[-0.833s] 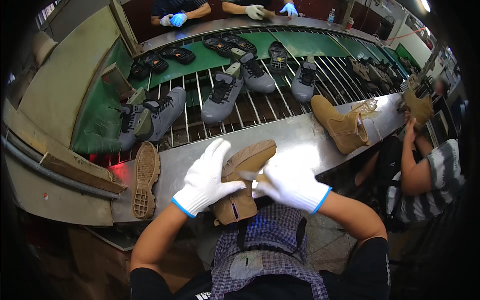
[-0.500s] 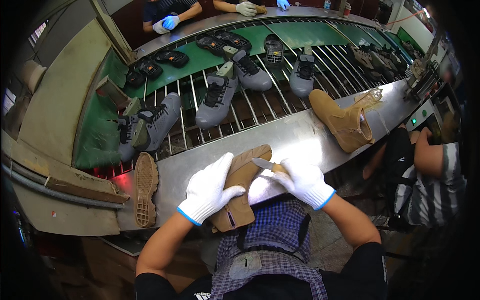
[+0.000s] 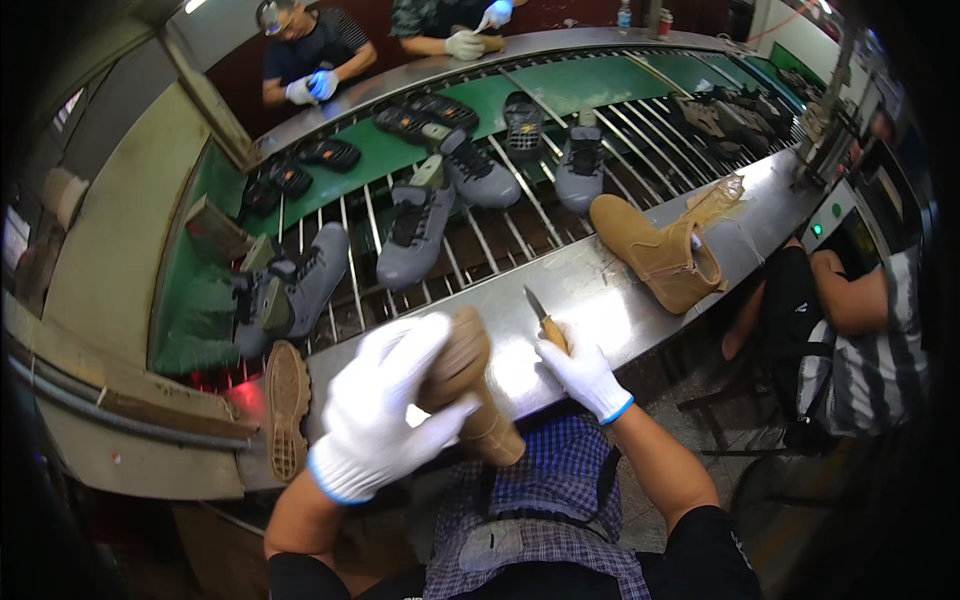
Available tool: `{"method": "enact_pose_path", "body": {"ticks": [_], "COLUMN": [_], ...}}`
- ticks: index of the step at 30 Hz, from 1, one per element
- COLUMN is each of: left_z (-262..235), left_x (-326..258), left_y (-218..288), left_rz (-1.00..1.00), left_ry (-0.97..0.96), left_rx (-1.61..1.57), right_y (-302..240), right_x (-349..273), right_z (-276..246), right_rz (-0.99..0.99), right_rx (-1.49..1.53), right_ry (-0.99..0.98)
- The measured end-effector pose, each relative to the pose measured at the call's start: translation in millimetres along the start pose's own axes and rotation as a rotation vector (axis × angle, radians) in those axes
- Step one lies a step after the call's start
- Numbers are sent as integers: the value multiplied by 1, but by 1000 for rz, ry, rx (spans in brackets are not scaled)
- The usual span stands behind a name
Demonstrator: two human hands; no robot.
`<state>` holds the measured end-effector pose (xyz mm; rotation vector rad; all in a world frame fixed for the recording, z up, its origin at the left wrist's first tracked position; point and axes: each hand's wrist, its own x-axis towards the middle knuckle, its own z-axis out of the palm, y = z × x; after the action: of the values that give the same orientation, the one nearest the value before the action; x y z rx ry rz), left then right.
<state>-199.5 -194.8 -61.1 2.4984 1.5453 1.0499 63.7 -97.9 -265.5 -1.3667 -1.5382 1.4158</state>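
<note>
My left hand, in a white glove with a blue cuff, grips a tan boot held sole-up over my lap at the front edge of the steel bench. My right hand, gloved the same way, holds a small knife with a wooden handle, blade pointing up and away, a little to the right of the boot and apart from it.
A second tan boot lies on the bench to the right. A loose tan sole rests at the left. Grey shoes and black soles ride the roller conveyor. A seated person is at right; two gloved workers stand across.
My right hand has come off the boot and moved right, now holding the knife clear of it. My left hand has turned the boot and kept hold of it.
</note>
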Motion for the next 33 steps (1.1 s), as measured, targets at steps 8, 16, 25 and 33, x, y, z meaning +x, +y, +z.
{"method": "enact_pose_path", "body": {"ticks": [8, 16, 25, 33], "left_z": [-11, 9, 21, 12], "left_x": [-149, -134, -89, -97], "left_y": [-67, -78, -87, -81], "left_rz": [-621, -409, -378, -299], "left_ry": [-189, -256, -541, -491], "left_rx": [6, -90, -88, -40], "right_y": [-45, -125, -103, -95], "right_x": [-21, -54, -54, -54], "right_z": [45, 51, 58, 59], "right_rz": [83, -432, -242, -145], "right_rx": [-132, -752, -754, -478], "right_ry": [-225, -452, -430, -586]}}
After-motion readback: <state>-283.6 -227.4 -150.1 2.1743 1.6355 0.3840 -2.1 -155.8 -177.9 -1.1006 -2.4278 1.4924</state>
